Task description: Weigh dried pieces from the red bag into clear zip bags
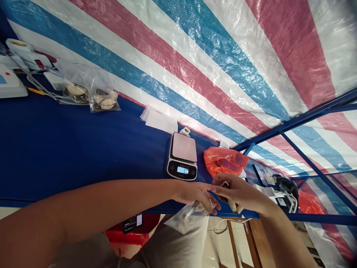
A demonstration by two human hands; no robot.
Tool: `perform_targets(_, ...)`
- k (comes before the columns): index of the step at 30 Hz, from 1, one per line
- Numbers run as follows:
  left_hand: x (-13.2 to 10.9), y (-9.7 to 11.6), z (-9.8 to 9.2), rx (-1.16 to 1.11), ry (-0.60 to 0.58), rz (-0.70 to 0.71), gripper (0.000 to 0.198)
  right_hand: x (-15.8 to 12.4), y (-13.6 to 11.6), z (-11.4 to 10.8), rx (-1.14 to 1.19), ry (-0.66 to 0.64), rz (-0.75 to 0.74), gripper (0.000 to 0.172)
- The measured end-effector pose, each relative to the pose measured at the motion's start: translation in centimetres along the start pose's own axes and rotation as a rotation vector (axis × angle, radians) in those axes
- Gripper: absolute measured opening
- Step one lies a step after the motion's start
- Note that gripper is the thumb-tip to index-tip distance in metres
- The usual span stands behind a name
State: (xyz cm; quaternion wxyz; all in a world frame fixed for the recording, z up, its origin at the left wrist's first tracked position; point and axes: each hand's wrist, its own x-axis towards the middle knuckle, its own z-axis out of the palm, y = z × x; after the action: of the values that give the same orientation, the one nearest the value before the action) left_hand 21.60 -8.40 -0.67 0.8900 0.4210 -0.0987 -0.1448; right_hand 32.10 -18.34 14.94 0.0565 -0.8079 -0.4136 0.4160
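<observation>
A blue bench (69, 149) stands before a tarpaulin (195, 56) with red, blue and white stripes. At the near edge of the bench, a little below it, hangs a small clear bag (182, 219) with a few pale things inside. The left hand (195, 194) holds it at the mouth, its fingers (209, 201) pinching the thin film at the top. The right hand (241, 194) touches the left one there, its fingers curled closed around some pale pieces (226, 184); what they are exactly I cannot tell.

The bag looks very light, soft and a little slippery. I judge the best place to hold it is the upper rim, with the film gathered between thumb and finger. The pieces seem hard and could perhaps break.

Behind the hands, a kitchen scale (182, 156) with a lit display stands on the bench. Just beside it lies an orange plastic bag (224, 160). Flat white packets (160, 120) lie farther back. Well apart, at the left, are two more clear bags (102, 97) with shell-like contents.
</observation>
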Motion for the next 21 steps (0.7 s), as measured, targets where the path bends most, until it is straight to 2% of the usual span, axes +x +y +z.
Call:
perform_targets(4, -0.5, 0.8, 0.1, 0.096, -0.043, 0.038, 0.042, 0.1, 0.2, 0.3, 0.043, 0.001, -0.022, 0.036)
perform_targets(7, -0.8, 1.4, 0.3, 0.076, -0.007, 0.032, 0.045, 0.2, 0.5, 0.2, 0.055, 0.036, -0.088, 0.035)
perform_targets(13, -1.2, 1.8, 1.1, -0.008, -0.006, -0.042, 0.056, 0.3, 1.0, 1.0, 0.111, 0.230, -0.173, 0.040)
perform_targets(18, -1.2, 1.8, 1.5, 0.035, 0.018, -0.082, 0.044, 0.7, 1.8, 2.8, 0.233, 0.369, -0.189, 0.047)
perform_targets(21, -1.4, 2.1, 1.9, 0.081, 0.032, -0.107, 0.034, 1.3, 2.8, 3.8, 0.316, 0.508, -0.224, 0.052)
